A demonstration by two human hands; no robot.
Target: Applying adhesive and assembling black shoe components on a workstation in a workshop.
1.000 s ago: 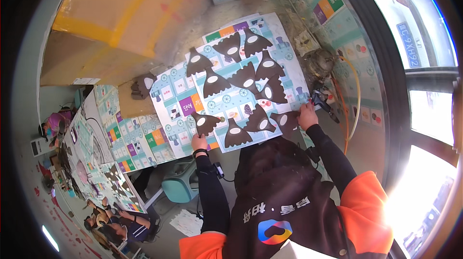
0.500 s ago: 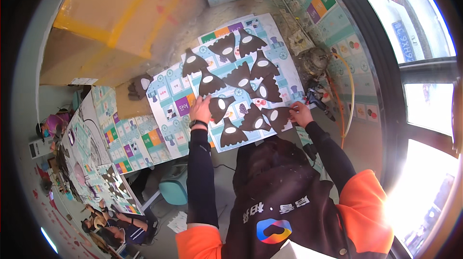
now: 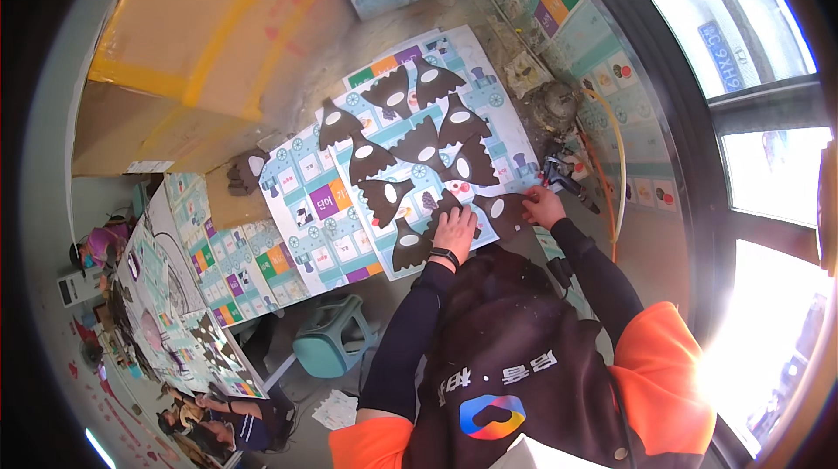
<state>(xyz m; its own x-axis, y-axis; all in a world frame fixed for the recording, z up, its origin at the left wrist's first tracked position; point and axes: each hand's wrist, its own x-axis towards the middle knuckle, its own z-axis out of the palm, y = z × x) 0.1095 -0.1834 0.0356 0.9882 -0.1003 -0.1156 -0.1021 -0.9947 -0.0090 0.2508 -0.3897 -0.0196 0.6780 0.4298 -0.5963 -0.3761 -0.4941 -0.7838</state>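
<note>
Left hand lies flat, fingers spread, pressing dark cutout onto printed board sheet, likely to keep it flat in place. Right hand rests on neighbour cutout at sheet's near edge, fingers half curled; real grasp cannot tell. Cutouts: dark brown, winged shape, pale oval in middle, many spread over sheet. Green stool below sheet.

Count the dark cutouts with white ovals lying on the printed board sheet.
10 dark cutouts on the board sheet: two at top, one far left, five mid-sheet, one low, one by the right hand. The left hand may hide another.
</note>
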